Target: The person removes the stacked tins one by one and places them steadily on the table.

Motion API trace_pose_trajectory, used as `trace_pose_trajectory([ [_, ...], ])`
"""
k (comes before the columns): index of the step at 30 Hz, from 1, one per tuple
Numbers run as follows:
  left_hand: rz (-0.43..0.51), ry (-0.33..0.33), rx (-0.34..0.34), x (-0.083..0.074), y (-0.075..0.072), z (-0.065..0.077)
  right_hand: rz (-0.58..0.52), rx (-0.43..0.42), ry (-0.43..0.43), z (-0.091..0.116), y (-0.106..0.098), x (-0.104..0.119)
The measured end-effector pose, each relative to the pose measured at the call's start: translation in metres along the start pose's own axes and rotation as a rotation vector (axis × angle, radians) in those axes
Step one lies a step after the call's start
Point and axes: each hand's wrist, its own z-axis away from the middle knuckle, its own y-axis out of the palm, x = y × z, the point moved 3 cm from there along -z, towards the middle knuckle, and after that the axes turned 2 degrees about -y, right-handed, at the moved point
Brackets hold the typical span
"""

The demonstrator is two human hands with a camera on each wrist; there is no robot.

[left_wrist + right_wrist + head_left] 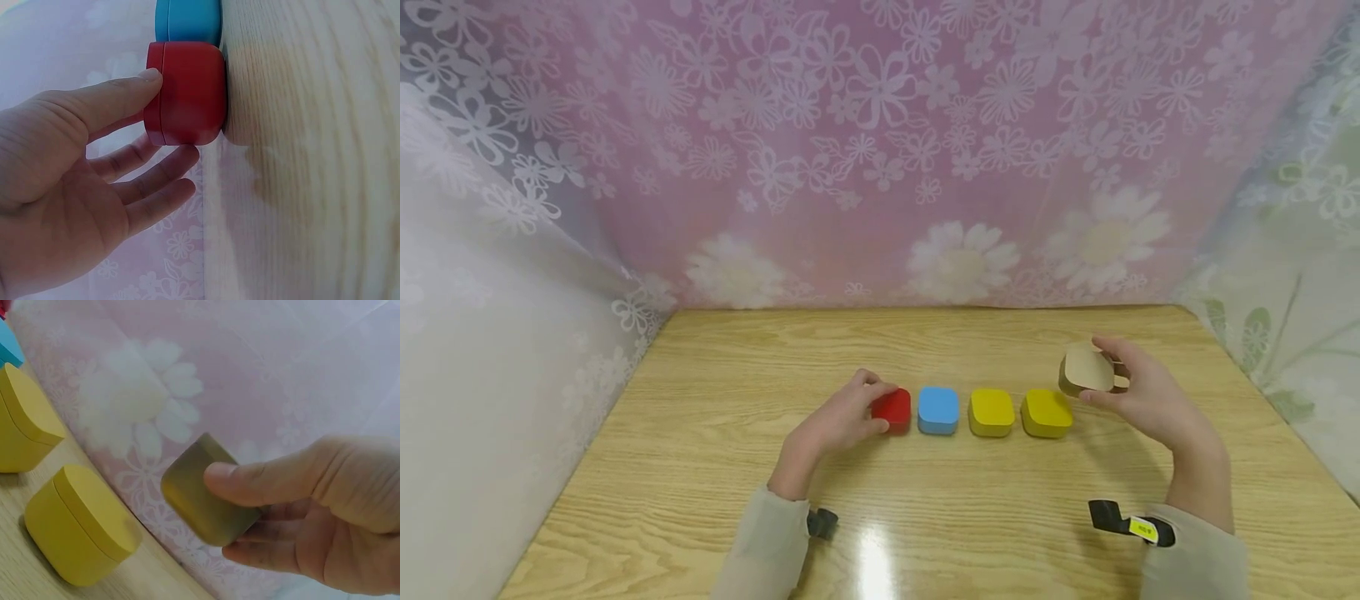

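Note:
Four boxes would overstate the detail, so each is told singly: a red rounded box with a lid seam stands on the table, and my left hand pinches it between thumb and fingers. Beside it on the right is a blue rounded box. My right hand holds a beige-brown rounded box above the table, thumb on its near side in the right wrist view. Two yellow lidded boxes, one left and one right, sit between the blue box and the right hand.
The boxes form a row across a light wooden table. A pink flowered cloth hangs behind the table's back edge, with pale cloths at both sides. A black strap circles the right wrist.

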Motion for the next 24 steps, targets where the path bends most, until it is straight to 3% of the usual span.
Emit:
trace_pose_trajectory([
  [9,0.010,-0.001,0.012,-0.001,0.000,0.001,0.061,0.113,0.045,0.001,0.005,-0.009],
  [24,0.014,-0.007,0.011,0.001,0.002,0.001,0.103,0.162,0.093,0.007,0.006,-0.026],
])
